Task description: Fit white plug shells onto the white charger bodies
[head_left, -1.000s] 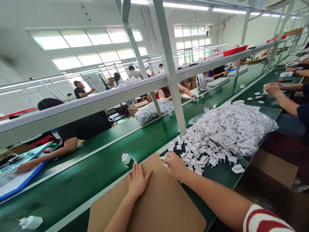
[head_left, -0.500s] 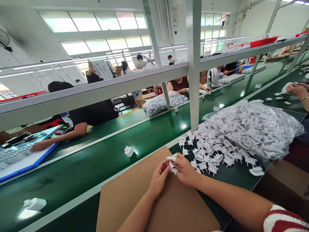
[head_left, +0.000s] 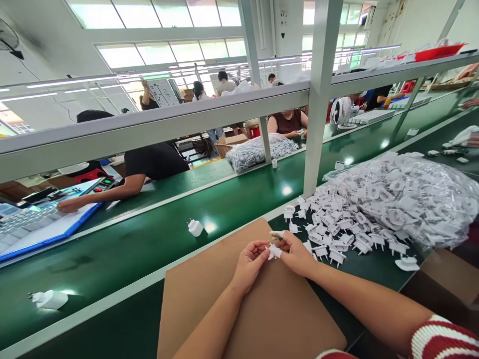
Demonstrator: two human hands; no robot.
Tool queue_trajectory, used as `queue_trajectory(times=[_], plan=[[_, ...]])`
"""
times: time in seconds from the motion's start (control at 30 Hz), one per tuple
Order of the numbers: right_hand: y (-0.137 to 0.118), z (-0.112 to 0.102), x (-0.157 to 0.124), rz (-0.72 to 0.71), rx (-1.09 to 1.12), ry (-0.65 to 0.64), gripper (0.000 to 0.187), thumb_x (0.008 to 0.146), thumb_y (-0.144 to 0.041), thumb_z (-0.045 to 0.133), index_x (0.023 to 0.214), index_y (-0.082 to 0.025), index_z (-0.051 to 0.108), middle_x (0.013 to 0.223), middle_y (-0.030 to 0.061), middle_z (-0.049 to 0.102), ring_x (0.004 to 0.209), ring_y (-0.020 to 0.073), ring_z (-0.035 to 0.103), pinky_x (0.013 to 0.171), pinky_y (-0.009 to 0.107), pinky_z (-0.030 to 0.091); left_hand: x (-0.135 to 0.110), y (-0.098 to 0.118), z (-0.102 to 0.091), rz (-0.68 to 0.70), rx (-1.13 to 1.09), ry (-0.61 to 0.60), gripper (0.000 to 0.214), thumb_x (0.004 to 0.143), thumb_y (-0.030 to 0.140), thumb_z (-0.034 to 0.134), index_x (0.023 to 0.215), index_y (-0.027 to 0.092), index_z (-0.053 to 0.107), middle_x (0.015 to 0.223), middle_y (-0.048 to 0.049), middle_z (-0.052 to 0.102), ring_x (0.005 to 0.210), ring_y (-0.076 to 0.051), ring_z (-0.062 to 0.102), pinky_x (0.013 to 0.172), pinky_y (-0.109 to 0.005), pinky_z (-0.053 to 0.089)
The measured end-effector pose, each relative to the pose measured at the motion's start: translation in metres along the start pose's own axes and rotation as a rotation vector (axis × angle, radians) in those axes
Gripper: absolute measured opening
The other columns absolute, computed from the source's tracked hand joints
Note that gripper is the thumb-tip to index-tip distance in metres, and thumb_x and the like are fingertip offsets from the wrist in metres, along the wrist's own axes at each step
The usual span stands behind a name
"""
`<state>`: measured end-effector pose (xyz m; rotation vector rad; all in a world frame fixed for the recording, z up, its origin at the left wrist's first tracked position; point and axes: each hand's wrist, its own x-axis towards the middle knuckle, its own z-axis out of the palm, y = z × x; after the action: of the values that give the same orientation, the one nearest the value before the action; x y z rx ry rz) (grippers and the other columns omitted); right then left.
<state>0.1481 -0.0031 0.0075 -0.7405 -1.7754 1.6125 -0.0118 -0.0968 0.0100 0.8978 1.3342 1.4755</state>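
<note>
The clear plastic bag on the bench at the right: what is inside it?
Heaped white plastic parts show through the bag. Whatever lies deeper is covered and cannot be seen.

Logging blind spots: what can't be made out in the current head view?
All in the head view:
- White piece: full shape, partly hidden by fingers of the left hand and right hand.
- Cardboard sheet: near end, cut off by the bottom edge.
- Person in black: face, hidden by the shelf rail.
- Panel at back: smaller print, too small.
</note>
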Motion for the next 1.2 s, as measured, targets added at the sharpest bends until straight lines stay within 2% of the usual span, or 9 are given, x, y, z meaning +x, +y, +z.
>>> queue_trajectory(times=[0.13,0.2,0.3,0.4,0.57,0.73,0.93,1.2], plan=[[0.002,-0.003,0.002,0.132,0.047,-0.094,0.043,0.077,-0.024,0.074,0.118,-0.019,0.065,0.095,0.0034,0.073,0.094,0.021,0.072,0.088,0.038,0.059,0.0,0.0,-0.001,-0.01,0.026,-0.023,0.041,0.08,0.052,0.085,0.1,0.017,0.077,0.098,-0.008,0.073,0.088,-0.02,0.065,0.084,-0.029,0.052],[0.0,-0.002,0.0,0.103,0.027,-0.111,0.033,0.076,-0.021,0.072,0.108,-0.019,0.067,0.093,0.0024,0.072,0.093,0.0202,0.072,0.084,0.034,0.058,0.0,0.0,-0.003,-0.019,0.032,-0.038,0.039,0.082,0.054,0.083,0.095,0.017,0.077,0.097,-0.0083,0.075,0.088,-0.02,0.065,0.084,-0.029,0.052],[-0.005,-0.002,-0.006,0.006,-0.124,-0.078,0.018,0.077,-0.014,0.066,0.094,-0.019,0.07,0.093,0.0015,0.066,0.087,0.0166,0.069,0.077,0.029,0.055,0.0,0.001,-0.004,-0.03,0.047,-0.044,0.038,0.082,0.053,0.084,0.092,0.017,0.077,0.095,-0.0075,0.075,0.087,-0.02,0.066,0.082,-0.029,0.052],[-0.012,-0.004,-0.009,-0.077,-0.242,-0.067,0.02,0.078,-0.007,0.06,0.088,-0.02,0.072,0.09,0.0003,0.059,0.081,0.0133,0.064,0.074,0.026,0.051,-0.001,0.003,-0.004,-0.034,0.05,-0.039,0.037,0.08,0.052,0.086,0.091,0.018,0.076,0.093,-0.0065,0.074,0.086,-0.02,0.065,0.082,-0.029,0.052],[-0.015,-0.006,-0.009,-0.108,-0.331,-0.038,0.018,0.078,-0.004,0.061,0.083,-0.019,0.07,0.086,-0.0008,0.056,0.076,0.0116,0.061,0.071,0.024,0.05,-0.001,0.003,-0.003,-0.014,0.036,-0.027,0.036,0.078,0.049,0.088,0.091,0.017,0.076,0.092,-0.0064,0.073,0.085,-0.019,0.064,0.08,-0.028,0.052],[-0.016,-0.004,-0.009,-0.097,-0.266,-0.041,0.015,0.08,-0.009,0.066,0.088,-0.02,0.071,0.091,-0.0003,0.059,0.079,0.0119,0.065,0.075,0.024,0.053,0.002,-0.001,-0.006,0.026,0.054,-0.024,0.036,0.078,0.05,0.087,0.088,0.017,0.075,0.097,-0.0079,0.072,0.086,-0.02,0.062,0.079,-0.028,0.051],[-0.02,-0.006,-0.01,-0.09,-0.368,-0.02,0.006,0.082,-0.016,0.07,0.084,-0.021,0.072,0.085,-0.0011,0.062,0.07,0.0107,0.059,0.064,0.024,0.043,0.002,-0.002,-0.008,0.06,0.121,-0.061,0.035,0.081,0.052,0.084,0.085,0.018,0.076,0.099,-0.0084,0.072,0.09,-0.022,0.062,0.082,-0.03,0.051],[-0.022,-0.011,-0.006,-0.064,-0.416,0.012,0.017,0.077,-0.008,0.066,0.085,-0.021,0.074,0.088,-0.0003,0.068,0.077,0.013,0.064,0.07,0.025,0.046,0.002,0.002,-0.008,0.057,0.099,-0.084,0.029,0.08,0.046,0.086,0.083,0.018,0.076,0.1,-0.0078,0.071,0.091,-0.021,0.061,0.082,-0.028,0.049]])
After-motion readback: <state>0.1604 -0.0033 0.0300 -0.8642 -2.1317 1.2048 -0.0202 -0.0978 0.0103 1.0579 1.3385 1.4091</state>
